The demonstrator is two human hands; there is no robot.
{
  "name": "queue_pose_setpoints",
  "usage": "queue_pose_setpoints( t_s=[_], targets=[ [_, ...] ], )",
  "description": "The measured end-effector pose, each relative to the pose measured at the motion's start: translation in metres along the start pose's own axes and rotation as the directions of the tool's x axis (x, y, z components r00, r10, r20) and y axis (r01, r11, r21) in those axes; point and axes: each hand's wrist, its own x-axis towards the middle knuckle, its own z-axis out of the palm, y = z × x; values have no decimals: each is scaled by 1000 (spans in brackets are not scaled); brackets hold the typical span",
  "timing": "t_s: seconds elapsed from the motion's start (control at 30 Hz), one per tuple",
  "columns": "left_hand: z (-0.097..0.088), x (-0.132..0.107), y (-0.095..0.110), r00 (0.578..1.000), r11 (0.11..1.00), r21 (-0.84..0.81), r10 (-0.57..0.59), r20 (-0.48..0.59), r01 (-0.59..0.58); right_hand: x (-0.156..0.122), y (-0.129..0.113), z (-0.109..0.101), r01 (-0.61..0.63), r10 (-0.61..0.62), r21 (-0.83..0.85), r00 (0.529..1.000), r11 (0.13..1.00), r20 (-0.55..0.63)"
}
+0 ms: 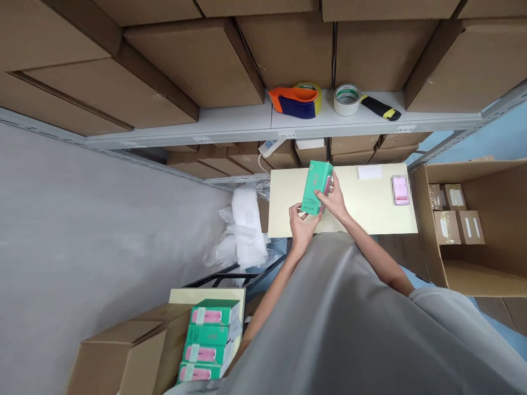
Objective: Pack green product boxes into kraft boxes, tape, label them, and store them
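Note:
A green product box (pixel 313 184) with a pink picture on its side is held tilted over the cream tabletop (pixel 284 214). My left hand (pixel 302 227) is closed around its lower end. On the box's right side, my right hand (pixel 335 197) grips it, with the thumb across the front face. To the right on the tabletop lie a white slip of paper (pixel 369 172) and a pink phone-sized item (pixel 401 190), which is blurred.
Above, a shelf (pixel 239 123) carries large cartons, an orange-and-blue tape dispenser (pixel 298 102), a tape roll (pixel 346 100) and a box cutter (pixel 381 108). Several green boxes (pixel 208 336) stand at lower left beside a brown carton (pixel 123 351). An open carton (pixel 481 269) holds small boxes at right. Bubble wrap (pixel 249 225) hangs left.

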Motion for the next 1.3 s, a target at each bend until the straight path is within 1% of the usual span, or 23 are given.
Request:
queue_pose_setpoints(
  t_s=[0.03, 0.07, 0.13, 0.2, 0.23, 0.27, 0.3, 0.37, 0.43, 0.5, 0.57, 0.63, 0.67, 0.73, 0.83, 0.9, 0.93, 1.0, 1.07, 1.13, 1.2, 1.23, 1.3],
  targets=[
    [-1, 0, 1, 1000, 1000, -2, 0, 26, 0, 1, 0, -1, 0, 0, 26, 1000, 1000, 8],
    [-4, 0, 3, 998, 999, -33, -35, 51, 36, 1, 0, -4, -5, 4, 62, 1000, 998, 22],
    [-11, 3, 4, 973, 965, -159, -186, 134, 206, 1, 0, -9, -13, 5, 135, 998, 991, 59],
    [-18, 8, 5, 903, 872, -281, -328, 276, 402, 0, -1, -14, -14, -3, 180, 995, 984, 95],
    [-20, 11, 5, 864, 823, -314, -363, 349, 473, -1, -2, -16, -14, -8, 191, 994, 981, 112],
    [-22, 12, 5, 833, 789, -331, -375, 406, 517, -2, -3, -18, -15, -11, 199, 991, 980, 131],
    [-23, 13, 5, 816, 773, -338, -373, 442, 537, -3, -4, -19, -19, -12, 204, 989, 979, 150],
    [-21, 13, 4, 818, 775, -343, -361, 448, 530, -4, -6, -21, -31, -7, 204, 983, 979, 182],
    [-18, 13, 1, 852, 806, -337, -355, 384, 487, -2, -8, -21, -35, -3, 182, 979, 983, 204],
    [-13, 13, -3, 909, 869, -294, -331, 254, 398, 2, -8, -21, -43, 13, 147, 981, 988, 196],
    [-10, 13, -6, 958, 939, -192, -271, 98, 285, 7, -8, -19, -65, 47, 113, 986, 991, 158],
    [-9, 12, -7, 984, 981, -77, -179, -14, 177, 11, -8, -16, -89, 79, 83, 990, 993, 114],
    [-8, 10, -6, 991, 991, -32, -129, -42, 128, 12, -9, -14, -95, 89, 64, 991, 993, 98],
    [-8, 5, -4, 998, 999, 34, -29, -50, 31, 12, -10, -9, -96, 95, 18, 993, 995, 72],
    [-10, -3, 0, 998, 995, 73, 62, 14, -63, 12, -11, -6, -84, 86, -24, 995, 996, 53],
    [-13, -5, 0, 998, 999, 39, 32, 58, -35, 11, -10, -8, -69, 70, -10, 995, 998, 68],
    [-16, -5, 0, 997, 1000, 2, -19, 71, 19, 11, -9, -9, -65, 65, 5, 995, 998, 81],
    [-21, -2, -3, 979, 976, -111, -174, 102, 185, 10, -7, -13, -67, 63, 38, 992, 997, 112],
    [-28, 1, -6, 929, 903, -235, -326, 175, 361, 8, -5, -16, -70, 61, 62, 988, 996, 144],
    [-33, 5, -9, 875, 827, -305, -398, 277, 472, 7, -5, -17, -61, 48, 70, 984, 996, 170],
    [-35, 7, -11, 845, 797, -319, -406, 347, 513, 6, -5, -18, -52, 38, 69, 981, 996, 191],
    [-36, 8, -11, 842, 796, -318, -401, 362, 515, 6, -5, -18, -53, 39, 68, 978, 996, 203],
    [-35, 8, -12, 856, 814, -309, -388, 341, 492, 7, -5, -17, -66, 50, 65, 975, 996, 217]
  ],
)
